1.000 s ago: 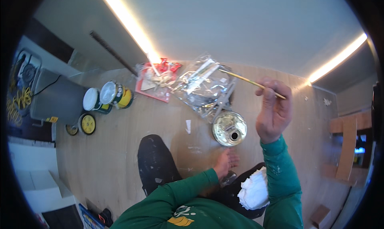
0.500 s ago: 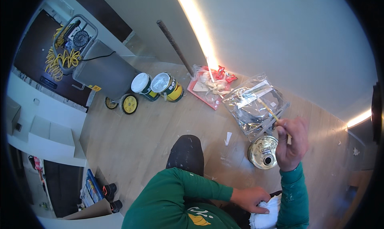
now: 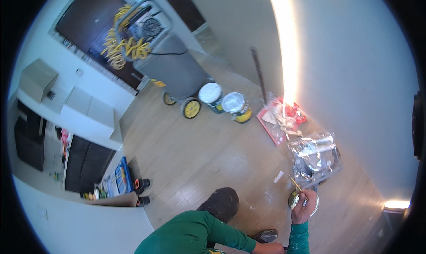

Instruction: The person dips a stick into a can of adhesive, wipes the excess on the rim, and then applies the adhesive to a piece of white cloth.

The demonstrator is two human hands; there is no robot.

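My right hand (image 3: 305, 205) is closed around a thin yellowish stick (image 3: 294, 181), whose free end points up and left. Directly beneath that hand stands a shiny gold-coloured metal can (image 3: 292, 199) on the floor, partly covered by the hand. Just beyond the can lies crumpled clear plastic packaging (image 3: 315, 154) around a dark tray-like thing. At the lower edge only the wrist part of my left hand (image 3: 270, 248) shows; its fingers are out of sight, so what it holds is hidden.
Farther off lies a red tray (image 3: 270, 129) with bags and scraps, beside an upright dark rod (image 3: 258, 72). Two paint buckets (image 3: 237, 106) and a grey wheeled machine (image 3: 168, 70) with yellow hose stand ahead left. A lit wall runs along the right.
The view has swung, so the room appears shifted right. My right hand has moved over the metal can with the stick. My left hand and the white cloth it held have mostly left the view.
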